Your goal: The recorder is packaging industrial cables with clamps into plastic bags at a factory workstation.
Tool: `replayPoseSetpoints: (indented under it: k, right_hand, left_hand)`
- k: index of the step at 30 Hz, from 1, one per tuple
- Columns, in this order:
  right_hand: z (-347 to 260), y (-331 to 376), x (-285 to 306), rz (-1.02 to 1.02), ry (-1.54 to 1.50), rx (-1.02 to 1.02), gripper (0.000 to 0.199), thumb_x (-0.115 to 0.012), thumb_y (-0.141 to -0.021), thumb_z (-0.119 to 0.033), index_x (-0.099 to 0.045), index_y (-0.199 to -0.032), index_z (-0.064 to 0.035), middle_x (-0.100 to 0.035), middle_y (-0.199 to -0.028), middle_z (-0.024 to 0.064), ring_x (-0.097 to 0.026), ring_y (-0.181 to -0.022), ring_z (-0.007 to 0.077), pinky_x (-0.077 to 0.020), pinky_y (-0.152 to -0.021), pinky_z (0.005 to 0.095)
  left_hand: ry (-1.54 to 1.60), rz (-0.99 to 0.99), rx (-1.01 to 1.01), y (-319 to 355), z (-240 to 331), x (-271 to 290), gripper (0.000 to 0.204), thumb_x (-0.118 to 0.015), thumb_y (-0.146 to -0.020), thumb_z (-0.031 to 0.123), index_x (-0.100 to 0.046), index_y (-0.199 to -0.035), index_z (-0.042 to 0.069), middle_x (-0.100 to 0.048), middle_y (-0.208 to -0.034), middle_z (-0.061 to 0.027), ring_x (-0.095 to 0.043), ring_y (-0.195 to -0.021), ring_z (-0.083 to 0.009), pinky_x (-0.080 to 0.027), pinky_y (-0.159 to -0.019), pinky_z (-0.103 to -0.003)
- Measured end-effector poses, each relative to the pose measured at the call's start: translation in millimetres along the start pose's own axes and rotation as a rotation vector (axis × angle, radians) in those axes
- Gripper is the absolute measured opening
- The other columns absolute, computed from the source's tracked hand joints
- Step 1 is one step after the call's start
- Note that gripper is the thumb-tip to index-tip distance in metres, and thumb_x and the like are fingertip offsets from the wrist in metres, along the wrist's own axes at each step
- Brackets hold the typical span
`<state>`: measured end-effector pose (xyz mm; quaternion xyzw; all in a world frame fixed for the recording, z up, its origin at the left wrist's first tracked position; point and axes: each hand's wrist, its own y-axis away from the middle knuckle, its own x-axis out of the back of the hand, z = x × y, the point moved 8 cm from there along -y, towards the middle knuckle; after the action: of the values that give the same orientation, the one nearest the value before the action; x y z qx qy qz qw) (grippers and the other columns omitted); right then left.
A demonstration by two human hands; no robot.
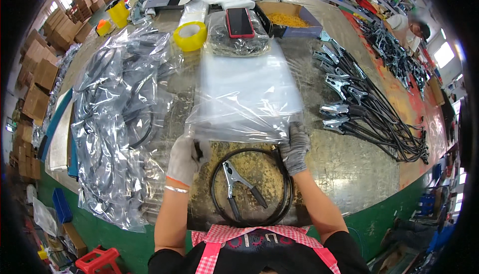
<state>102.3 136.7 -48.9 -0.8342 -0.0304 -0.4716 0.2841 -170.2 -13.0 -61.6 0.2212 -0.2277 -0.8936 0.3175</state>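
Before me lies a stack of clear plastic bags (249,82), the top bag's near edge lifted and wrinkled. My left hand (187,160), in a pale work glove, is closed on the near left corner of that bag. At the near right corner my right hand (295,148), in a grey striped glove, grips the bag's edge. Between my forearms, close to the table's front edge, rests a coiled black cable (213,189). A metal spring clamp (237,182) with black handle grips lies inside the coil. My right fingers are beside the coil's upper right part.
Bagged cables (110,124) pile up on the left. Several clamps with black cables (369,104) lie on the right. Behind the bags are yellow tape (190,35), a phone (240,23) on a bagged bundle, and a box of small yellow pieces (289,19). A person (406,29) is at far right.
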Motion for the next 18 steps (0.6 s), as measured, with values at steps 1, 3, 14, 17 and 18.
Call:
replayPoseSetpoints:
  k: [1,3,14,17,18]
  right_hand:
    - [-5.1,7.3,-0.4,-0.056,0.111,0.057,0.035,-0.059,-0.081,-0.034,-0.062,-0.106,-0.0099,-0.056,-0.117,0.015,-0.052,-0.105,0.0323,-0.0428,-0.084,0.0411]
    - [-22.6,22.4,-4.5,-0.156,0.32,0.164,0.039,-0.056,-0.082,-0.037,-0.061,-0.111,-0.0115,-0.055,-0.12,0.014,-0.047,-0.112,0.033,-0.0398,-0.089,0.0427]
    - [-12.8,86.7,-17.5,-0.484,-1.565,-0.937,0.035,-0.055,-0.09,-0.04,-0.061,-0.095,-0.0064,-0.063,-0.07,0.0088,-0.059,-0.05,0.0172,-0.0457,-0.041,0.0278]
    - [-16.9,90.1,2.1,-0.445,-1.348,-1.095,0.036,-0.049,-0.094,-0.04,-0.059,-0.098,-0.0057,-0.063,-0.07,0.0089,-0.059,-0.05,0.0174,-0.0467,-0.043,0.0294]
    - [-20.3,92.3,13.6,-0.417,-1.307,-1.079,0.036,-0.048,-0.094,-0.04,-0.059,-0.099,-0.0058,-0.063,-0.07,0.0089,-0.058,-0.049,0.0175,-0.0468,-0.043,0.0296]
  left_hand:
    - [0.184,-0.146,0.025,8.4,1.6,-19.0,0.037,-0.042,-0.098,0.028,-0.054,-0.115,-0.003,-0.062,-0.109,-0.0191,-0.062,-0.099,-0.0247,-0.05,-0.079,-0.029]
    - [0.424,-0.325,-0.085,16.2,7.2,-36.0,0.04,-0.04,-0.099,0.029,-0.05,-0.121,-0.003,-0.059,-0.118,-0.0205,-0.06,-0.104,-0.0255,-0.05,-0.081,-0.029]
    - [-0.136,-0.399,-0.08,62.4,-46.4,-33.9,0.043,-0.039,-0.098,0.024,-0.04,-0.134,0.0,-0.058,-0.119,-0.0156,-0.058,-0.107,-0.0239,-0.047,-0.089,-0.033]
    - [-0.741,-0.378,-0.309,91.2,-15.8,-46.9,0.041,-0.033,-0.101,0.023,-0.04,-0.134,-0.001,-0.059,-0.115,-0.0128,-0.058,-0.102,-0.0199,-0.048,-0.086,-0.032]
    - [-0.667,-0.358,-0.196,100.7,-18.7,-48.5,0.041,-0.032,-0.101,0.022,-0.04,-0.134,0.0,-0.059,-0.114,-0.012,-0.057,-0.102,-0.0192,-0.047,-0.085,-0.031]
